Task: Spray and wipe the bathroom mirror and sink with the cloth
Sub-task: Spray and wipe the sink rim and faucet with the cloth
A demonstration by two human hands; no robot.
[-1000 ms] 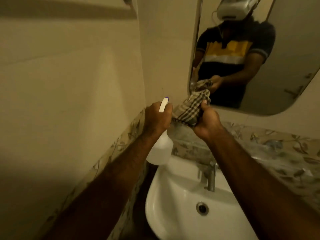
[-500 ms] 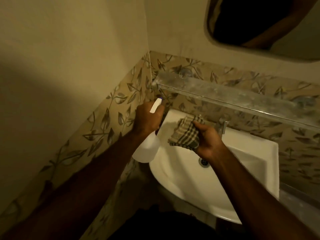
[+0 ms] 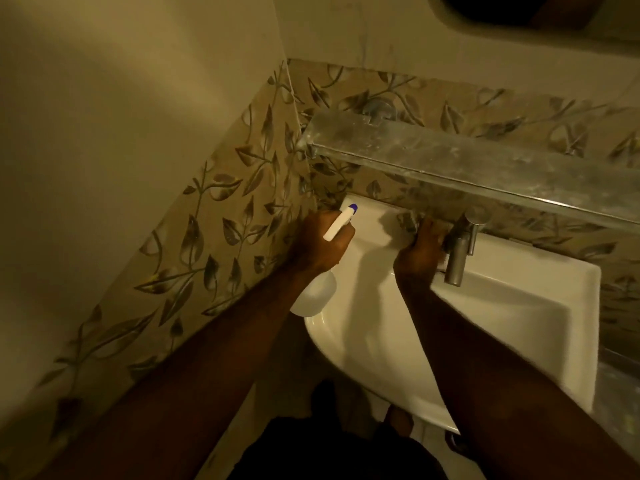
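My left hand (image 3: 320, 242) grips a white spray bottle (image 3: 313, 296) by the neck, its blue-tipped nozzle pointing up and away over the sink's back left corner. My right hand (image 3: 419, 252) presses down on the back ledge of the white sink (image 3: 502, 306), just left of the metal tap (image 3: 460, 251). The checked cloth (image 3: 406, 220) is mostly hidden under that hand; only a patterned scrap shows past the fingers. The lower edge of the mirror (image 3: 519, 8) is at the top of the view.
A cloudy glass shelf (image 3: 485, 161) runs along the wall just above the tap and my right hand. Leaf-patterned tiles (image 3: 221, 223) cover the corner walls close to the left of the sink. My feet show on the floor below the basin.
My head has tilted down from the mirror to the sink. My right hand carried the cloth from the mirror, over the basin, to the back ledge by the tap. The left hand kept the bottle.
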